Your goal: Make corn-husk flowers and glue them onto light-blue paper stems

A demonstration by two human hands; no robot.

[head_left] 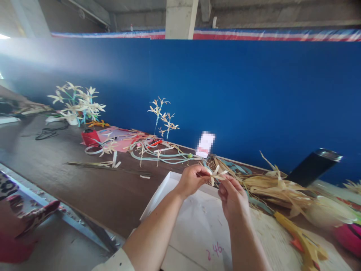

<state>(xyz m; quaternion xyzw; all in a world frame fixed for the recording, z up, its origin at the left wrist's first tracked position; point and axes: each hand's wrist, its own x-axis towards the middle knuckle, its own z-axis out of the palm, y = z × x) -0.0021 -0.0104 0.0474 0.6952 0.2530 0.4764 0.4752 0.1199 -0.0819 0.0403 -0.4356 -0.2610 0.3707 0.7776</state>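
Between my two hands is a small corn-husk flower [216, 174] with pale, narrow petals, above a white box lid [194, 222] marked "2.46". My left hand [192, 180] is closed, its thumb and fingertips pinching the flower's left side. Closed as well, my right hand [233, 195] pinches the flower's right side. Dried corn husks [270, 188] lie in a heap just to the right of my right hand. A yellow glue gun [299, 237] rests on the right, on a pale board.
Finished husk flowers [80, 103] stand at the left, with two smaller sprays [162, 116] by the blue partition [242, 94]. Pale blue strips [166, 158], a red tape roll [90, 137], a phone [205, 145] and a dark flask [313, 165] line the table. Another person's arm [22, 99] reaches in, far left.
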